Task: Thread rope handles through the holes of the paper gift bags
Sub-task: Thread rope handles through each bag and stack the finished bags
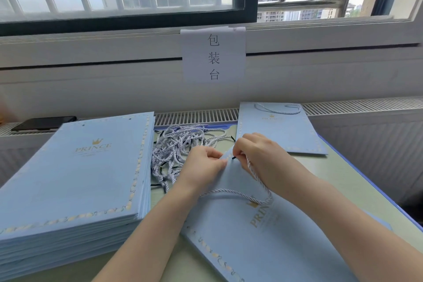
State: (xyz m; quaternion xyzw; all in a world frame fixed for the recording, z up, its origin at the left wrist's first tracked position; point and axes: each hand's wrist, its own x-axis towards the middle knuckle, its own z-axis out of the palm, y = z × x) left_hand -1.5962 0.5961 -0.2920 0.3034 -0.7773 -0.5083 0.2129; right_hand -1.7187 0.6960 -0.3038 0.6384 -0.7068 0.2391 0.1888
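A flat light-blue paper gift bag (258, 242) with gold "PRINCE" print lies in front of me on the table. My left hand (201, 165) pinches the bag's top edge. My right hand (258, 155) pinches the black tip of a white twisted rope handle (249, 194) right at that edge. The rope loops back across the bag's face. Whether the tip is inside a hole is hidden by my fingers. A heap of loose rope handles (176, 146) lies just beyond my left hand.
A tall stack of flat blue bags (75, 178) fills the left side. A bag with a rope handle threaded in it (279, 130) lies at the back right. A dark phone (43, 122) rests on the radiator ledge. A paper sign (214, 55) hangs below the window.
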